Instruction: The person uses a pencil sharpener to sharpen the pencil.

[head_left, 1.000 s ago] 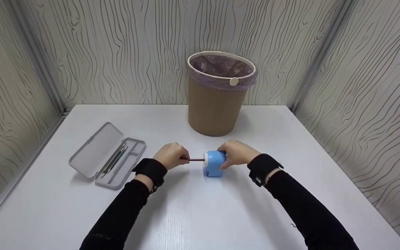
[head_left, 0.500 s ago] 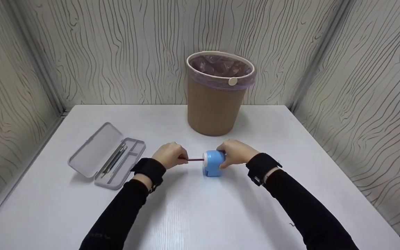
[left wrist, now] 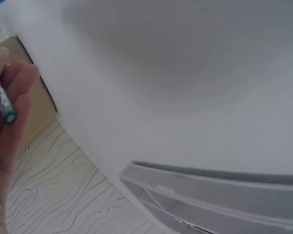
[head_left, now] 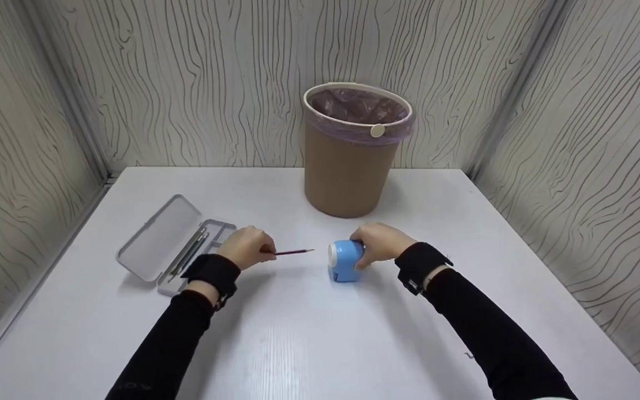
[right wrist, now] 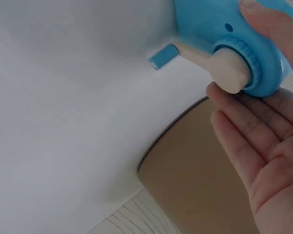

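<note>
A dark red pencil (head_left: pixel 292 253) is pinched between the thumb and fingers of my left hand (head_left: pixel 248 247), its sharpened tip pointing right. The tip stands apart from the white front of a blue pencil sharpener (head_left: pixel 346 260) on the table. With thumb and fingers around its back end, my right hand (head_left: pixel 381 244) grips the sharpener. In the right wrist view, a cream crank (right wrist: pixel 227 68) with a blue knob shows on the sharpener's back. The left wrist view shows the pencil's blunt end (left wrist: pixel 9 116) past my fingers.
An open grey pencil case (head_left: pixel 159 239) holding several pencils (head_left: pixel 189 255) lies left, partly behind my left hand and wrist. A brown bin (head_left: pixel 348 166) with a purple liner stands at the back of the white table (head_left: pixel 309 344). Patterned walls enclose three sides.
My left hand has moved left, drawing the pencil out of the sharpener, so its pointed tip now shows. My right hand still holds the sharpener in about the same spot.
</note>
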Tool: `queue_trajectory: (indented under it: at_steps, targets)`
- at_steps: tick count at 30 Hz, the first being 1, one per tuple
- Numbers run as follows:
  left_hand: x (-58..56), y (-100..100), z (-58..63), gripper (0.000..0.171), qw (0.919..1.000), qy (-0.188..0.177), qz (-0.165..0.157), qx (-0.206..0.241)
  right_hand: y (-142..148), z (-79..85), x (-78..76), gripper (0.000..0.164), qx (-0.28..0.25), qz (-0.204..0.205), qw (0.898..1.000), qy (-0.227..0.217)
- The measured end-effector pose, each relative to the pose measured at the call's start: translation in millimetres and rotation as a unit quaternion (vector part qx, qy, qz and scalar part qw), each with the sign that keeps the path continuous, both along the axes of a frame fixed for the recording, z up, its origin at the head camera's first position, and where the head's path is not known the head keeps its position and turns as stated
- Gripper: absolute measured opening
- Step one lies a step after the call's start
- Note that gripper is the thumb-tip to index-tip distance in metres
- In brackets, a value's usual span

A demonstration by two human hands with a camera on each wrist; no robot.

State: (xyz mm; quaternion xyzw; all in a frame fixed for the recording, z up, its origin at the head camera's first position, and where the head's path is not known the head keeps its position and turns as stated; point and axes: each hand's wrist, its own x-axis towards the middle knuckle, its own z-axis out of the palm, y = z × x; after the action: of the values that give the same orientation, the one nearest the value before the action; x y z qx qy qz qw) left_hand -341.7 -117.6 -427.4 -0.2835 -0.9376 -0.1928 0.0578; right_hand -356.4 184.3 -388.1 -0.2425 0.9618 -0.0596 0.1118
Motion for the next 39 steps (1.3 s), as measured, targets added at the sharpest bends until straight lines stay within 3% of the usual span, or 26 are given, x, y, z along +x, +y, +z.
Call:
queue_trajectory:
  at_steps: [8,12,17,20,26,30,33,39]
  targets:
    - [8.2,0,2.3,0.008,0.9964,-0.031,0.002,0.079,1,0.3,-2.1,0.050,-0.009,0.001,1.000,-0.002]
    - [12.6,4,1.0,0.009,0.9888,-0.044,0.015,0.142,7,-0.3,-1.5,0.052,-0.021,0.001,1.000,0.008]
    - [16.2,13,-4.8,0.010,0.9646,-0.077,0.032,0.250,14,-4.1,0.7,0.055,-0.046,-0.005,0.999,0.005]
    - [18.2,20,-9.2,0.011,0.9486,-0.079,0.042,0.304,17,-6.4,2.6,0.058,-0.069,-0.017,0.997,-0.009]
    - [22.7,32,-12.5,0.011,0.9219,-0.080,0.057,0.375,22,-6.6,4.8,0.073,-0.114,-0.034,0.993,-0.019]
    - [24.0,40,-13.8,0.012,0.9039,-0.084,0.069,0.414,22,-5.6,5.7,0.071,-0.161,-0.037,0.986,0.004]
    - [23.8,46,-15.6,0.014,0.8945,-0.083,0.083,0.431,18,-5.4,7.4,0.061,-0.206,-0.031,0.978,0.031]
    - [21.6,57,-18.3,0.017,0.8864,-0.077,0.103,0.445,-6,-9.6,13.9,0.040,-0.301,-0.028,0.951,0.060]
